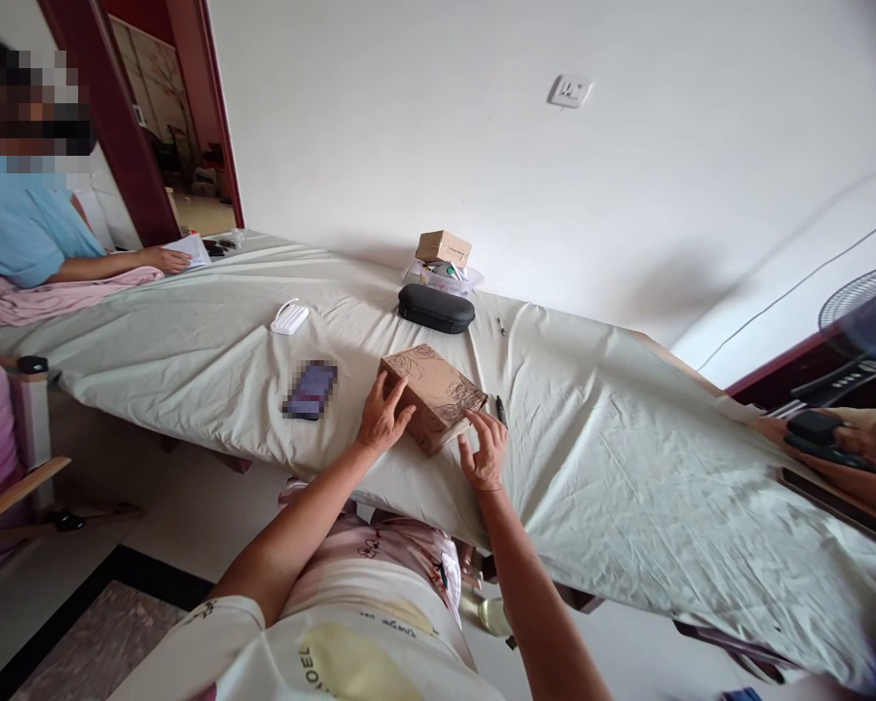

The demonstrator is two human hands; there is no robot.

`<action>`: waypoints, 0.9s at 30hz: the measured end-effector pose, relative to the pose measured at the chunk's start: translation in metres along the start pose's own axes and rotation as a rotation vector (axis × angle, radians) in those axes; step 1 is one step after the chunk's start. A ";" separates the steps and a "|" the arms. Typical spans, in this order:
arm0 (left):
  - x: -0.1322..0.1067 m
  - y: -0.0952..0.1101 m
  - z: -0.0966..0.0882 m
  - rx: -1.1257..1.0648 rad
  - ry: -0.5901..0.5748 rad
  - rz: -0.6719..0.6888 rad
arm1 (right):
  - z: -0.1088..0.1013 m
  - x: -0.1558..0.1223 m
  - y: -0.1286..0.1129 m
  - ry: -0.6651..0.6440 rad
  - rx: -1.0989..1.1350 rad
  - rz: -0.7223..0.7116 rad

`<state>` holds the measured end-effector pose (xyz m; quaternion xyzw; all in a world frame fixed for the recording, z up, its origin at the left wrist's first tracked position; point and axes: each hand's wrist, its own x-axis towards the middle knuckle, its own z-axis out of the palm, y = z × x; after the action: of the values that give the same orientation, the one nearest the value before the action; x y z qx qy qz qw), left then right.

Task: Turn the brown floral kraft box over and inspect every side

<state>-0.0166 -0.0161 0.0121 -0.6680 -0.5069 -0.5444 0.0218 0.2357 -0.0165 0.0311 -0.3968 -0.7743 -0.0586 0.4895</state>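
A brown cardboard box (438, 380) with dark line drawings lies on the cloth-covered table in front of me. My left hand (385, 414) holds its left side, with fingers bent against the edge and the thumb low on the side face. At the near right end, my right hand (486, 448) has its curled fingers and thumb on the end flap. What lies inside the box is hidden. Just right of the box is a black pen (501, 411). To its left lies a phone (310, 390) with a blurred screen.
Behind the box are a black zip case (436, 308), a plastic basket (467, 280) with a small carton (444, 247), and another pen (501, 327). A white slatted object (290, 317) sits farther left. Other people sit at the left; another person's hands (865, 458) hold a dark device at the right.
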 end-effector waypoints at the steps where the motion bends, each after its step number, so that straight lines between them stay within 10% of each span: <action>1: 0.000 0.001 -0.001 -0.013 -0.043 0.039 | 0.002 -0.001 -0.003 -0.047 -0.007 -0.041; 5: 0.000 0.004 -0.005 -0.058 -0.125 0.189 | 0.008 -0.001 -0.010 -0.133 -0.030 -0.098; 18: -0.001 0.004 -0.001 -0.155 -0.132 0.150 | 0.005 0.000 0.007 0.233 0.197 0.213; 27: 0.000 0.000 -0.002 0.085 0.064 -0.024 | 0.018 -0.003 -0.022 -0.246 0.239 -0.178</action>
<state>-0.0179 -0.0170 0.0121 -0.6427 -0.5365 -0.5436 0.0597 0.2091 -0.0245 0.0261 -0.2698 -0.8618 0.0395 0.4278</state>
